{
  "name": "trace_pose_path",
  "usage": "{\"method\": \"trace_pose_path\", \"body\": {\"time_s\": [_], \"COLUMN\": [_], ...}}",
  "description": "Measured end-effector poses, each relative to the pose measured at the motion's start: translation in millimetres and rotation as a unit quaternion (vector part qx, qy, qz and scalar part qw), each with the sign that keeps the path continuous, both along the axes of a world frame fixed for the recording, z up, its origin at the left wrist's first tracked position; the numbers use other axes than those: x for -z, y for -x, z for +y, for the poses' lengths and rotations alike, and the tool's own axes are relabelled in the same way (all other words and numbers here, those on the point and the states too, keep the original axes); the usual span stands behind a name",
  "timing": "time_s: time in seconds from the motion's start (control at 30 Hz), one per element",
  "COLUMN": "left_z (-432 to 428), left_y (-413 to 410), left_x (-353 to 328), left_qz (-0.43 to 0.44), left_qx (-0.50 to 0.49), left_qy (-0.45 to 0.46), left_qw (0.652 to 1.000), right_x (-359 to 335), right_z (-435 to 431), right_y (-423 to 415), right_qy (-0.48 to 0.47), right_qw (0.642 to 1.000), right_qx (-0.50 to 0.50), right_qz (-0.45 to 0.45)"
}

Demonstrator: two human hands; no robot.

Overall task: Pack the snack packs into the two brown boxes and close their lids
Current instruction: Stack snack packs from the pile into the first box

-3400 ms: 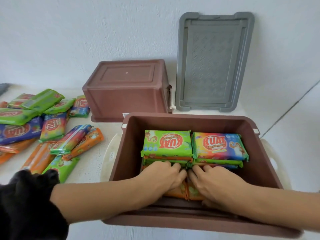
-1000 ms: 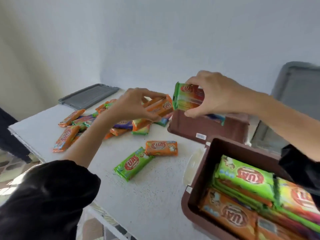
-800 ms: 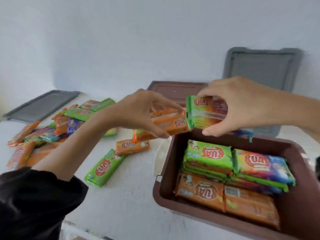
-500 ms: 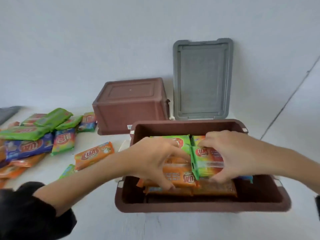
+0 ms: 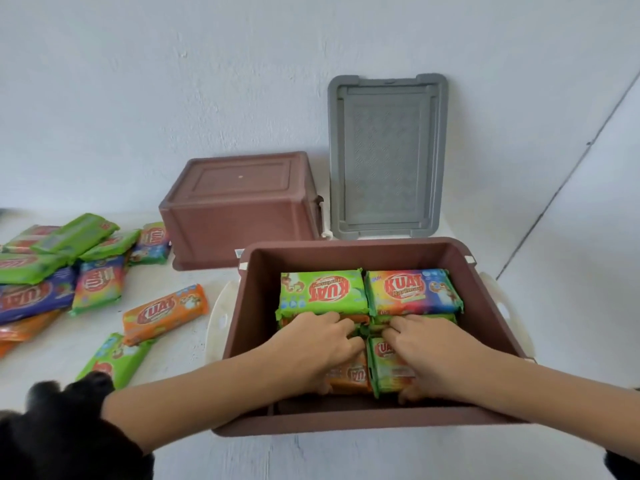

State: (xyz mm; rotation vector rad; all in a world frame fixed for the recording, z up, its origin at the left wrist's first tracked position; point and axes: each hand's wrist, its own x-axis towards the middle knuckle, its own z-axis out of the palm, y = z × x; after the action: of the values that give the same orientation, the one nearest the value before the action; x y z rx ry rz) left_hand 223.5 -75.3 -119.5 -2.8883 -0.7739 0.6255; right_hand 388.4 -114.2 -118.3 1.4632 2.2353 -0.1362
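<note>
Lower centre, inside the open brown plastic box (image 5: 247, 306): left hand (image 5: 311, 348) grips an orange foil snack pack (image 5: 349, 377), right hand (image 5: 436, 355) grips a green foil snack pack (image 5: 384, 372). Best seated flat, side by side, tight to the near wall, level with the far row so the lid shuts.

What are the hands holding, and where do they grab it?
Left hand grips an orange pack, right hand a green pack, each across its width, inside the open brown box.

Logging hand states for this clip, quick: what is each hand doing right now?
Left hand: grips the orange pack inside the open brown box.
Right hand: grips the green pack beside it.
</note>
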Motion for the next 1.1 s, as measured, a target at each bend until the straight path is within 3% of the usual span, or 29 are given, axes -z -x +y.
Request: {"method": "trace_pose_path", "body": {"time_s": [0.37,0.53,0.73,0.87,0.97,1.1], "left_z": [1.2,8.7,13.0,18.9,21.5,24.4], "left_y": [2.9,6.6,41.2,79.4,114.7,168.6], "left_x": [4.5,-0.5,-40.6,-69.0,-78.6,-70.0], "left_qz": [-0.021,-0.086,-0.337,-0.44,-0.469,-0.42], "left_qx": [-0.041,-0.061,-0.128,-0.189,-0.242,-0.365], "left_qy": [-0.023,0.036,0.062,0.06,0.003,-0.054], "left_qw": [0.999,0.994,0.931,0.876,0.849,0.829], "right_x": [0.7,-3.6,-32.4,-61.9,-79.9,-80.6], "right_z": [-1.7,-1.2,6.2,32.3,56.6,92.2], "right_y": [2.8,0.3,3.0,30.7,73.4,137.4], "right_qy": [-0.035,-0.051,-0.212,-0.246,-0.289,-0.23], "right_qw": [0.997,0.997,0.961,0.932,0.904,0.913], "right_qx": [-0.06,-0.038,-0.044,-0.102,-0.157,-0.203], "right_qz": [0.025,0.046,0.171,0.246,0.272,0.27]}}
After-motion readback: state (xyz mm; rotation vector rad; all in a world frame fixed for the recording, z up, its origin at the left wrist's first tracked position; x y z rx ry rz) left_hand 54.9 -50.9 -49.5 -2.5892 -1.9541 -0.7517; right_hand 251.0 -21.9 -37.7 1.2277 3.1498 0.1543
